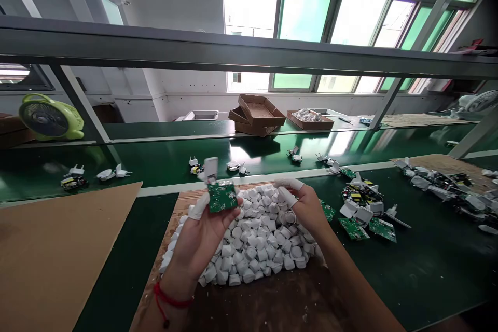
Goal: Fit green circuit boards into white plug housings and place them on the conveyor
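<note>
Daylight is pouring through a wide bank of windows (350,15) along the far white wall (171,0). A grey metal rail (249,52) is spanning the green bench (428,270), and a lime fan (50,118) is sitting at its left end.

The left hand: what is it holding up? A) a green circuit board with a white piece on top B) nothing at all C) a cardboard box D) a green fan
A: the left hand grips a green circuit board with a white piece on its top edge, above the pile of white plastic parts.
</note>
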`<state>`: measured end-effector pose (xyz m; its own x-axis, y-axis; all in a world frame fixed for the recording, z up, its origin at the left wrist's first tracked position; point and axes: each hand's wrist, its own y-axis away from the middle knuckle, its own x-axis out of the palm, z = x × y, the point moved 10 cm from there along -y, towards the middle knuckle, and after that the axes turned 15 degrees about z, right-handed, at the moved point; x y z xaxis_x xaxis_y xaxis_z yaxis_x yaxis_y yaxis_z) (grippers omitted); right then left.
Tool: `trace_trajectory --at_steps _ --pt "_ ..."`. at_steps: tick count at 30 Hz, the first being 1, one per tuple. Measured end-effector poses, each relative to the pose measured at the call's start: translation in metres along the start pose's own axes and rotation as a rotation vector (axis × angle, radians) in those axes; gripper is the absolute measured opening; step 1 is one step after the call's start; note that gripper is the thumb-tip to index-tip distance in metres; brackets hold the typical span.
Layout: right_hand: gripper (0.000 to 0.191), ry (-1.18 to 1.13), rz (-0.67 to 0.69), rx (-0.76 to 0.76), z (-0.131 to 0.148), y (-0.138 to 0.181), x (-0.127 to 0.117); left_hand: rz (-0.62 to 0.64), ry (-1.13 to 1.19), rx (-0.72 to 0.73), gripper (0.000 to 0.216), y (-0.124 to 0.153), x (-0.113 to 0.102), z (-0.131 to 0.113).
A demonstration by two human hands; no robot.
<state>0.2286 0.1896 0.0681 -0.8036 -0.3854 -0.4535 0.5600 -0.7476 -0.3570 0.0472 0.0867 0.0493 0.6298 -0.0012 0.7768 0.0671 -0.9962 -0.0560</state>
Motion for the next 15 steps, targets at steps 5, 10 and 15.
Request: trace_trajectory --at_steps 5,10,15 --pt "0.016 0.331 0.309 -0.089 0.009 -0.001 0.017 -0.073 0.066 0.129 0.043 -0.002 -0.014 -0.016" --pt "0.032 0.593 0.462 -0.133 0.014 0.004 0.032 -0.084 0.071 0.097 0.044 -0.004 -0.019 -0.008" --pt "0.024 0.656 0.517 -0.158 0.020 0.007 0.039 -0.088 0.062 0.062 0.039 -0.002 -0.016 -0.001"
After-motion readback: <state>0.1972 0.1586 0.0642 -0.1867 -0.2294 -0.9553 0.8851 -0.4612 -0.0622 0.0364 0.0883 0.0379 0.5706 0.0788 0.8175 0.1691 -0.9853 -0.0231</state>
